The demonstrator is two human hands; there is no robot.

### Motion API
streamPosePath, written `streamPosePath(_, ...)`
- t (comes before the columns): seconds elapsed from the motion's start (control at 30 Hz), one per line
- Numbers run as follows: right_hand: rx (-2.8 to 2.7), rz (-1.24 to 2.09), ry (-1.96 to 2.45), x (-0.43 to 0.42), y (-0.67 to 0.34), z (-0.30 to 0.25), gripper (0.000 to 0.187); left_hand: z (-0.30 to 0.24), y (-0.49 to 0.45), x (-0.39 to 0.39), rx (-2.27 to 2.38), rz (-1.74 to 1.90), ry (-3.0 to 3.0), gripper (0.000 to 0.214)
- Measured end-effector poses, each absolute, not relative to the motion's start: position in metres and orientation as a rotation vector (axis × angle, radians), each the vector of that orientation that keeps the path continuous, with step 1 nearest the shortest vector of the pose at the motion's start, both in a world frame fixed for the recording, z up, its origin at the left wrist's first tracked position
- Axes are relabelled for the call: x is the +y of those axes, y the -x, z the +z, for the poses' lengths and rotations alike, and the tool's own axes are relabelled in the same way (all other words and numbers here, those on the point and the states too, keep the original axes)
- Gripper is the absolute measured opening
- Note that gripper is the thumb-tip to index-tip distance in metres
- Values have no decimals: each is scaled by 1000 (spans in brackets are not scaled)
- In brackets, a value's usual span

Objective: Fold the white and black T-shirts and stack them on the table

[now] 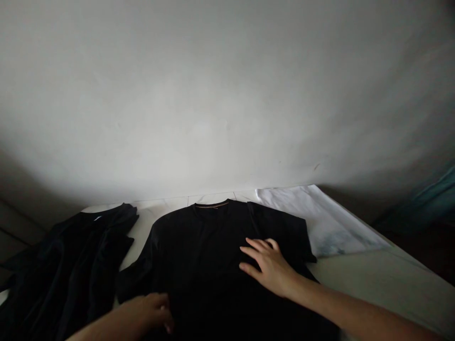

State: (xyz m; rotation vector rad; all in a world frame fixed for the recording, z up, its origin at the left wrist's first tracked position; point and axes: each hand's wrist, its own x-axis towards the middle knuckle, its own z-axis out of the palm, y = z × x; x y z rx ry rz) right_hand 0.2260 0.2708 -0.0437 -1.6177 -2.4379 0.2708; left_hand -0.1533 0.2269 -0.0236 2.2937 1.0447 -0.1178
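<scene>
A black short-sleeved T-shirt lies spread on the table, its round collar toward the wall. My right hand rests on the chest of the shirt, right of the middle, with its fingers spread and nothing held. Low in the view, my left hand is over the shirt's left side, near the sleeve. Its fingers bend downward and are dim and blurred, so whether they grip the cloth cannot be seen. The lower part of the shirt runs out of view.
More dark clothing lies rumpled on the left, a small white label showing at its neck. A white cloth with a grey print lies at the back right. The pale table meets a plain wall. Blue-green fabric shows at far right.
</scene>
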Motion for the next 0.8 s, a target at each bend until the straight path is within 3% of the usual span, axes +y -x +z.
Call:
streamPosePath(0.07, -2395, 228, 1601, 316, -220, -29, 36, 2, 142, 277, 1097, -129, -2117, 26)
streamPosePath(0.13, -2346, 114, 1654, 367, -214, -19, 24, 11, 134, 335, 1360, 84, -2202, 30)
streamPosePath(0.2, -2293, 87, 1782, 413, -210, -16, 23, 5, 133, 387, 1733, 225, -2276, 35)
streamPosePath(0.3, -2246, 205, 1938, 458, -214, -19, 22, -16, 143, 438, 2024, 142, -2153, 35)
streamPosePath(0.43, -2269, 394, 1984, 486, -225, -27, 10, -32, 161, 465, 1873, 35, -1943, 28)
streamPosePath(0.53, -2282, 486, 1966, 500, -232, -29, 5, -32, 166, 474, 1738, 154, -1833, 34)
streamPosePath(0.67, -2208, 428, 1994, 513, -231, -29, 8, -28, 166, 484, 1613, 387, -1723, 44)
streamPosePath(0.8, -2118, 295, 2027, 514, -217, -32, 12, -30, 175, 494, 1791, 313, -1796, 43)
